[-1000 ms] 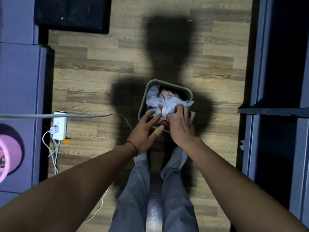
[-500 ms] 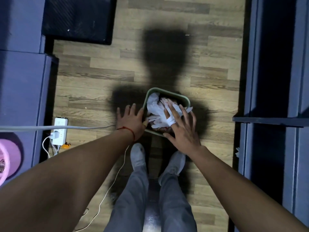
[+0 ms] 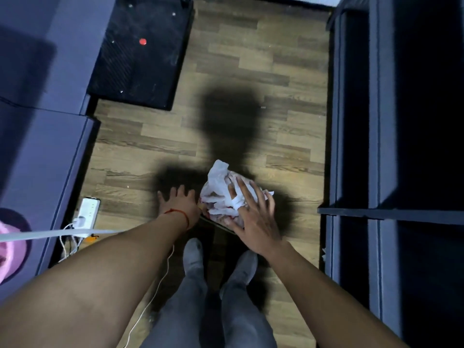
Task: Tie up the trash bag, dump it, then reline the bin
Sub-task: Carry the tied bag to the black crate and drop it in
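Trash bag, white and crumpled, sits between our two hands, just ahead of our shoes. Right hand lies flat on top of it, fingers straight and splayed, not gripping; white strip of bag crosses one finger. Left hand is spread wide too, holding nothing, right at bag's left edge. We can't tell if it touches. Dark bin rim barely shows underneath.
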A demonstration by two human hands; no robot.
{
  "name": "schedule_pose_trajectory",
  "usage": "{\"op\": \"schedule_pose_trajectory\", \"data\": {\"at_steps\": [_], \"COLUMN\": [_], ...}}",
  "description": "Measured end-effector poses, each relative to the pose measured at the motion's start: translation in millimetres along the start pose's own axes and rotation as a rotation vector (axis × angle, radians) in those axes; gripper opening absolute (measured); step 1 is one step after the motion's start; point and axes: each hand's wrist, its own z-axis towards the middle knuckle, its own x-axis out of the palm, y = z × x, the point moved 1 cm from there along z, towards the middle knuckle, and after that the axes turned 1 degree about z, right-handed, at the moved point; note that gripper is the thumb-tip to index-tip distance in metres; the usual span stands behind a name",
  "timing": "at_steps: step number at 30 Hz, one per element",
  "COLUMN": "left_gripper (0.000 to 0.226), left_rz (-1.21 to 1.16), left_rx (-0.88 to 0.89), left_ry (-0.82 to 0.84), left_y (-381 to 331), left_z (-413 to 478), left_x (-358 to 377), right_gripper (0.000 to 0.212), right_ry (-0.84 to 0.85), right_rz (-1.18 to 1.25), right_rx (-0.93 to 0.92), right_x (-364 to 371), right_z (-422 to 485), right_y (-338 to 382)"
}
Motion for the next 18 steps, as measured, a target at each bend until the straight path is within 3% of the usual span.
{"op": "schedule_pose_trajectory", "data": {"at_steps": [4,10,13,18], "left_gripper": [0.055,0.051,0.049,0.053], "left_rz": [-0.102,-0.313,-0.371,-0.535], "left_rx": [-0.114,-0.239,-0.328,-0.538], "left_ry": [-0.031,-0.104,-0.147,-0.201], "left_y": [11,55,90,150], "left_z": [-43,-148,-209,-296], "left_x": [-42,-102,-110,-94], "right_gripper": [0.083,0.059,0.050,0.055], "right_ry": [0.064,0.089,0.028,0.121], "right_rz": [-0.013,-0.080,-0.106,-0.132], "right_rx": [0.014,-0.088,-0.218,-0.427], "right_x": [-56,-149,-183,-216], "right_z": [-5,4,8,10], "right_y": [40,121,169,241]}}
